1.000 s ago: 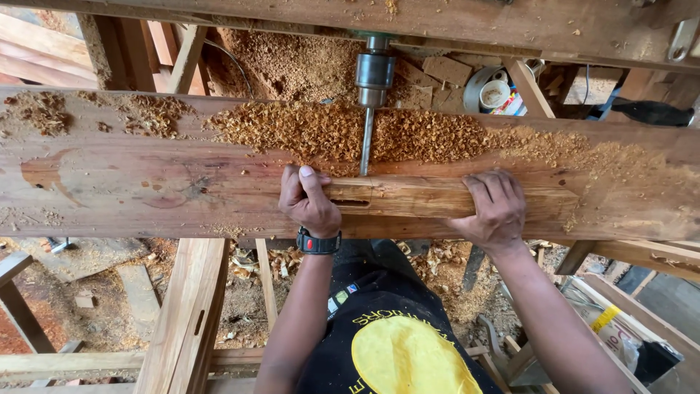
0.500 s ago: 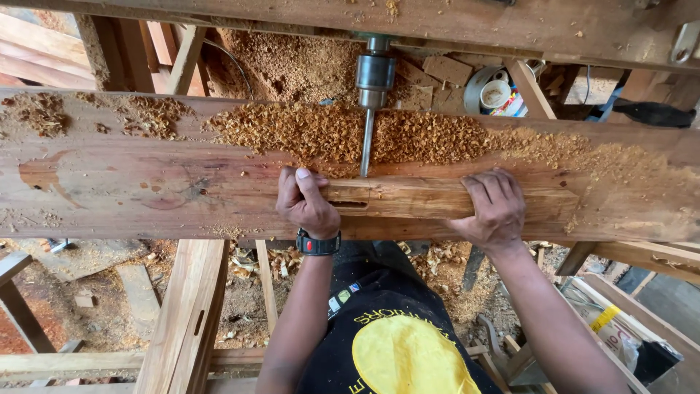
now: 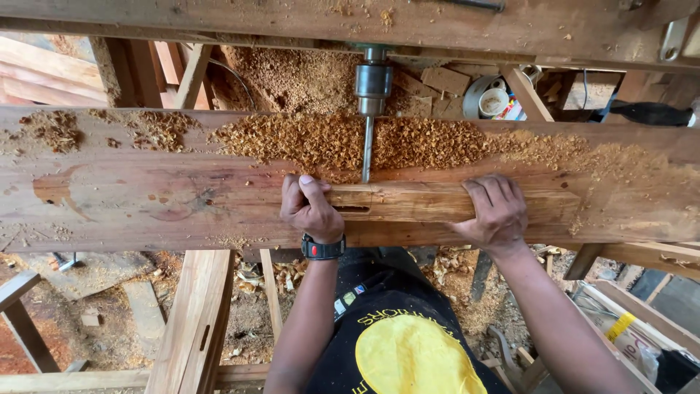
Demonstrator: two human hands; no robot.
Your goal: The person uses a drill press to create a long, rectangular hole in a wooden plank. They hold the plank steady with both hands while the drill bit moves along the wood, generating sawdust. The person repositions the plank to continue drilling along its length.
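A woodworking shop fills the frame, its dirt floor littered with offcuts and sawdust, and a wide wooden desk (image 3: 109, 204) runs across the middle from left to right. A thick band of wood shavings (image 3: 437, 142) lies along the upper part of the desk, thinner toward the upper left. On the desk, at centre, rests a narrow wooden bar (image 3: 408, 203) with a dark slot cut in it near its left end. A drill bit (image 3: 367, 149) in a metal chuck (image 3: 372, 79) comes down from the upper centre of the frame, its tip at the bar's upper edge, just above the slot.

The left hand (image 3: 312, 211), a black watch (image 3: 323, 248) on its wrist, grips the bar's left end, fingers curled closed over it just left of the slot. The right hand (image 3: 496, 213) lies on the bar's right end, fingers spread flat and pressing down, wrapped over its edge. A loose plank (image 3: 193, 321) leans at lower left.
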